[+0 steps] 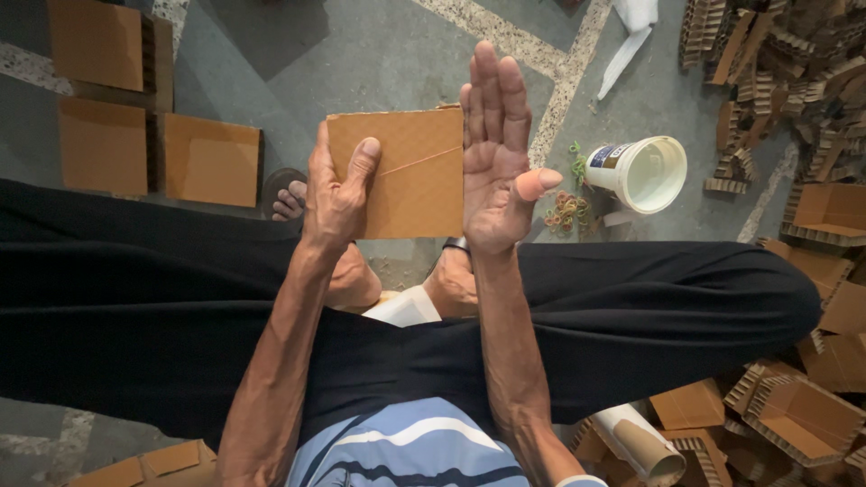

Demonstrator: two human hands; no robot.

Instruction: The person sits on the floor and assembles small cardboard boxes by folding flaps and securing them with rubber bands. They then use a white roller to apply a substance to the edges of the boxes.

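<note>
Your left hand pinches the cardboard stack by one edge, right hand flat and spread against the other: sheets could likely fan out or slip.

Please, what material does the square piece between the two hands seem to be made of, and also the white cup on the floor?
The square piece looks like brown cardboard with a matte finish; the stacks nearby show wavy corrugated edges. The left hand grips its side and the right hand presses flat on its other edge. The white cup seems to be plastic, smooth and slightly glossy, though coated paper is possible.
</note>
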